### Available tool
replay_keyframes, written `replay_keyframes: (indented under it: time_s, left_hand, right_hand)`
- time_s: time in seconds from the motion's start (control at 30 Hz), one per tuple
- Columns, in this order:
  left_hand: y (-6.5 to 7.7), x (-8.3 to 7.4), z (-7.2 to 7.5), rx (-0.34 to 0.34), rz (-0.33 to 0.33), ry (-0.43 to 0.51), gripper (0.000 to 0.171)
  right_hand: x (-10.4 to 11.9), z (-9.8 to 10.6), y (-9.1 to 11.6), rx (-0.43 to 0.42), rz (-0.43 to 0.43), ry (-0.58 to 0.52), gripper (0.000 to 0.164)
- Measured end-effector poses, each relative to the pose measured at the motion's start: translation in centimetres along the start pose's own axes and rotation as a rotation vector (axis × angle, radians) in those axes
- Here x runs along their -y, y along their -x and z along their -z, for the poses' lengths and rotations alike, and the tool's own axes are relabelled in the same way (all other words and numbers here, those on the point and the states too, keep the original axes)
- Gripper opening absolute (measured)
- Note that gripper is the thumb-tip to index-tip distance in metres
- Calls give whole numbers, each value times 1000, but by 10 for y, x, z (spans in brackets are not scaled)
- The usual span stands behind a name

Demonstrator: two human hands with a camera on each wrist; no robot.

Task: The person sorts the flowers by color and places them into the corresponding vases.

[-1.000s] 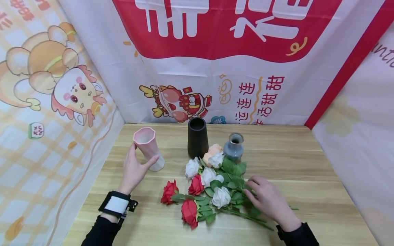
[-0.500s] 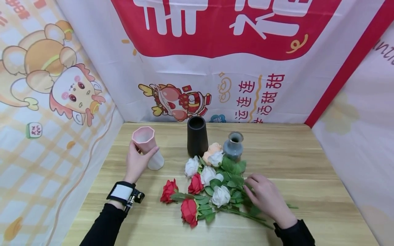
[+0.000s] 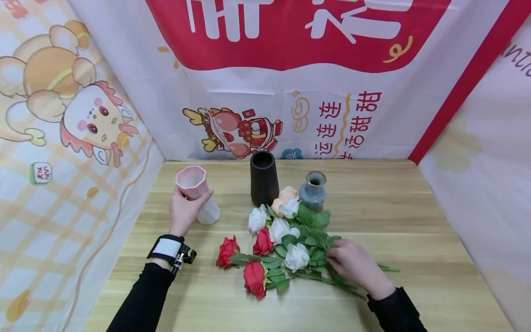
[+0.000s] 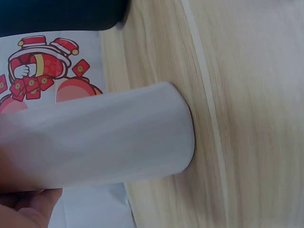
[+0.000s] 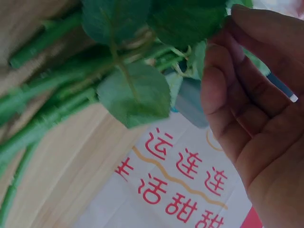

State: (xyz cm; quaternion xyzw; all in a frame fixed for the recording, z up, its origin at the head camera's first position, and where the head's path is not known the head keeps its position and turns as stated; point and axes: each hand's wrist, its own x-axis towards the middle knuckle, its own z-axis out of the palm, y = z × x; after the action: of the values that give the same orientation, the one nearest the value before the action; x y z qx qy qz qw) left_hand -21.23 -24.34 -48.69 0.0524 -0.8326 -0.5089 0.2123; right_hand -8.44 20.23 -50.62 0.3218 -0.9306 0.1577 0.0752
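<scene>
My left hand (image 3: pixel 183 216) grips a pink-and-white faceted vase (image 3: pixel 209 213) near its upper part, thumb on one side and fingers round the other. In the left wrist view the vase's pale lower body (image 4: pixel 118 137) is at the table, its foot toward the right. A bunch of roses (image 3: pixel 297 257) with red, white and peach heads lies flat on the table. At its stem side, my right hand (image 3: pixel 357 266) pinches among the leaves. The right wrist view shows its curled fingers (image 5: pixel 216 88) at a dark green leaf (image 5: pixel 187 21); the exact pinch is partly hidden.
A tall black vase (image 3: pixel 264 180) stands behind the roses, with a small grey-blue vase (image 3: pixel 313 191) to its right. Printed cloths hang behind and on both sides of the wooden table (image 3: pixel 398 207). Green stems (image 3: pixel 338 283) extend rightward under the right hand.
My left hand has closed further round the pink-and-white vase, its wrist shifting right. My right fingers have drawn together at the rose leaves. The head view has tilted slightly.
</scene>
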Motion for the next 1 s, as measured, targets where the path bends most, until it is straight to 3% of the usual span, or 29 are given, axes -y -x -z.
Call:
replay_keyframes:
  time_s: [0.13, 0.4, 0.77, 1.0]
  left_hand:
    - [-2, 0, -1, -4, -19, -36, 78]
    - [-3, -1, -1, -18, -45, -40, 76]
    - [-2, 2, -1, -28, -67, -72, 78]
    - [-1, 3, -2, -33, -66, -74, 78]
  right_hand:
    - [0, -6, 1, 61, -14, 14, 8]
    - [0, -10, 1, 53, -34, 16, 10]
    - [-5, -19, 4, -69, -75, 115, 27]
    - [-4, -17, 3, 11, -119, 88, 24]
